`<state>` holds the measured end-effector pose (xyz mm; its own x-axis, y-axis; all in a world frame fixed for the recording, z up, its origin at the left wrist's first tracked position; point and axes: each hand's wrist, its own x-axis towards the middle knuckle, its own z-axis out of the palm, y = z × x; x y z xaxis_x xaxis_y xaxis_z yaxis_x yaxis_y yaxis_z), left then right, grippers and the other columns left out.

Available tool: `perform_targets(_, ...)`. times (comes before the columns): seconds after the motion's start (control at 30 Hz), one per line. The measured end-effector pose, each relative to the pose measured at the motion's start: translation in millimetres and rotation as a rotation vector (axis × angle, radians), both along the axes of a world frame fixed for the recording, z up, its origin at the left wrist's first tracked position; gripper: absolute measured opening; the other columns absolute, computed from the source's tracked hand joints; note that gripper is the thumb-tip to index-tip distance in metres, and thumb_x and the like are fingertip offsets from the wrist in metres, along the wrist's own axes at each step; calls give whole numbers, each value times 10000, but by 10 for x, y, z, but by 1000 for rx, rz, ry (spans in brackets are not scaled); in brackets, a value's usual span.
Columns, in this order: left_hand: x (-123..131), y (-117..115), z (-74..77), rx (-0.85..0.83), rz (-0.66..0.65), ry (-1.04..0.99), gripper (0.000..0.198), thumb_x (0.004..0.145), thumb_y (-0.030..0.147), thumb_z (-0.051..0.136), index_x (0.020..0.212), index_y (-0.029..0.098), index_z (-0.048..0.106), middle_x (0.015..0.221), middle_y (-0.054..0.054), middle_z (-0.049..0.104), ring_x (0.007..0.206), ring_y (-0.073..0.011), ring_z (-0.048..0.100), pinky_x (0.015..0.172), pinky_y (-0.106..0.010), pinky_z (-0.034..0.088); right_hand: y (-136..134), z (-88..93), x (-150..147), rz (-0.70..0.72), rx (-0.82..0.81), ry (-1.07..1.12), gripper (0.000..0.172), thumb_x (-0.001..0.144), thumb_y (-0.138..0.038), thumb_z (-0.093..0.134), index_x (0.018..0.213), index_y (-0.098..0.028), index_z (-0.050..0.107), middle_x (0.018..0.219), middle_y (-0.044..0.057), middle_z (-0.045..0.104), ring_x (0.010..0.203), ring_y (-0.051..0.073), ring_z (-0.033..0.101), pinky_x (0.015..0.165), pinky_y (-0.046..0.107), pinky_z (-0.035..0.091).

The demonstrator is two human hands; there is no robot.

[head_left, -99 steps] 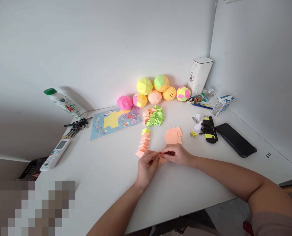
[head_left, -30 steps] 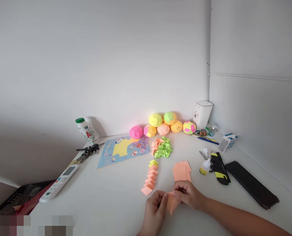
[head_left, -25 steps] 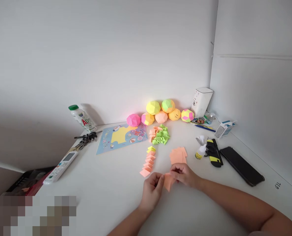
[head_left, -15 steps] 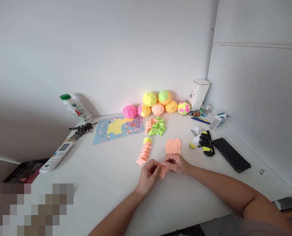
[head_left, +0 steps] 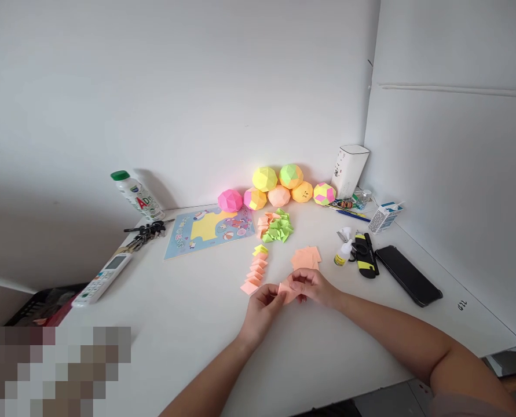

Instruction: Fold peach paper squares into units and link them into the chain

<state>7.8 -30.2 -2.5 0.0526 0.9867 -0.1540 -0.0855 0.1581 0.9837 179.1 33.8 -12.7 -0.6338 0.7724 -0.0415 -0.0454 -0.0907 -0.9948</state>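
A small peach paper piece point(head_left: 287, 292) is pinched between both hands above the table. My left hand point(head_left: 262, 313) grips its left side with thumb and fingers. On its right side, my right hand point(head_left: 316, 286) pinches it, thumb on top. Just beyond the right hand lies a stack of peach paper squares point(head_left: 306, 258). Left of that stack runs a row of folded peach paper pieces point(head_left: 256, 272), with yellow at its far end. Farther back is a pile of green and peach folded paper pieces point(head_left: 277, 227).
Several faceted paper balls point(head_left: 278, 195) sit along the wall. A puzzle board point(head_left: 183, 240), bottle point(head_left: 138, 196), keys point(head_left: 147, 233) and remote control point(head_left: 101, 281) stand or lie left. To the right are a glue bottle point(head_left: 343, 255), utility knife point(head_left: 364, 263), phone point(head_left: 409, 275) and drink carton point(head_left: 384, 218).
The paper piece has turned from hanging downward to lying more level between both hands, its face now showing. The camera view has shifted slightly.
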Motion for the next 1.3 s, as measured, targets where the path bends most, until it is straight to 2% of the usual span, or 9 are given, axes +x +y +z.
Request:
perform_targets(0.1, 13, 0, 1, -10, -19, 19, 260, 752, 411, 631, 714, 160, 577, 675, 6, 552, 599, -105, 493, 534, -218, 382, 1, -26, -3, -2, -22, -15, 281, 766, -384, 658, 914, -149, 615, 665, -24, 503, 551, 87, 496, 493, 224, 441)
perform_targets(0.27, 29, -6, -9, -9, 30, -64, 359, 739, 408, 646, 1006, 197, 536, 721, 25, 522, 598, -103, 506, 515, -219, 406, -14, -54, -5, -6, -15, -17, 359, 761, -364, 671, 1051, -164, 600, 671, -29, 500, 568, 84, 496, 497, 217, 458)
perform_targets(0.37, 21, -7, -18, 10, 57, -78, 352, 761, 394, 624, 1032, 203, 508, 698, 42, 480, 548, -87, 484, 514, -227, 418, -15, -37, -1, -21, -35, 4, 395, 764, -370, 668, 1092, -172, 569, 737, -12, 549, 578, 82, 525, 517, 221, 464)
perform_targets(0.6, 4, 10, -38, 2, 7, -27, 347, 765, 397, 603, 1029, 183, 531, 703, 20, 538, 564, -98, 496, 542, -241, 427, -10, -24, -9, -33, -35, -6, 315, 746, -401, 674, 916, -141, 621, 651, -12, 577, 531, 95, 547, 523, 245, 465)
perform_targets(0.73, 5, 1, -73, -10, -34, -7, 347, 774, 393, 590, 1046, 180, 556, 664, 22, 551, 581, -110, 512, 558, -245, 437, -11, -45, -13, -24, -28, -28, 310, 746, -397, 674, 914, -139, 634, 657, -4, 591, 565, 109, 568, 551, 256, 481)
perform_targets(0.93, 5, -9, -68, -5, 29, 30, 323, 772, 373, 602, 1023, 172, 570, 672, 8, 570, 599, -120, 540, 561, -250, 464, 1, -71, -6, -75, -5, -20, 266, 754, -369, 673, 899, -150, 629, 653, -16, 576, 528, 90, 549, 508, 226, 450)
perform_targets(1.13, -3, 1, -92, -11, -19, 58, 308, 785, 359, 586, 1028, 170, 574, 638, 19, 544, 597, -118, 527, 564, -245, 449, -6, -54, -8, -53, 16, -43, 274, 739, -380, 684, 882, -149, 646, 688, -3, 596, 548, 100, 561, 529, 245, 462)
perform_targets(1.3, -1, 1, -99, -13, -10, 58, 288, 776, 341, 587, 1012, 176, 581, 630, 24, 532, 582, -116, 520, 546, -240, 440, -6, -79, -5, -50, 27, -58, 270, 740, -384, 682, 885, -158, 652, 699, 4, 605, 560, 106, 563, 539, 251, 468)
